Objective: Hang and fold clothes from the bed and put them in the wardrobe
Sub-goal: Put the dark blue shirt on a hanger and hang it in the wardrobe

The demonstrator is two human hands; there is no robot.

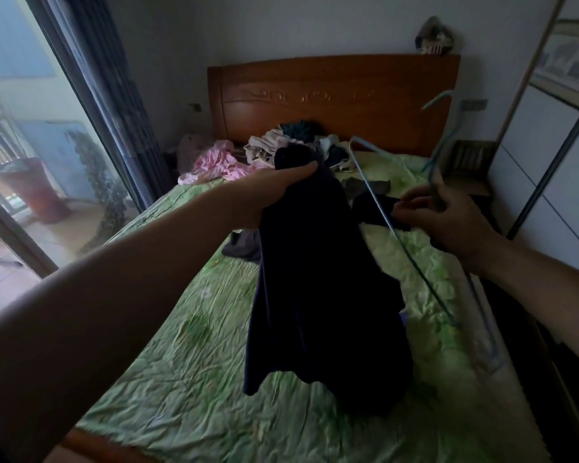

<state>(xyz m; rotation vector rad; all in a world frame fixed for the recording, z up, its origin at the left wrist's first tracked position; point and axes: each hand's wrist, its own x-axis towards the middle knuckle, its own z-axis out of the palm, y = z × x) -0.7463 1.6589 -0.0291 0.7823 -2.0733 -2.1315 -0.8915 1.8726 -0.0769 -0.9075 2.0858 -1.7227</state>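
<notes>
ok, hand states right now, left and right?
Left hand: grips the dark navy garment by its top, lifted over the bed.
Right hand: holds the light blue wire hanger near its neck.

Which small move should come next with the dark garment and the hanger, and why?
Probably bring the blue hanger over to the dark garment and slip one end into it. The left hand holds the garment up by its top, above the bed; the right hand grips the hanger beside it, not yet inside the cloth.

Navy garment [318,279], light-blue hanger [411,252], green floral bedsheet [188,362], pink cloth [214,165].
</notes>
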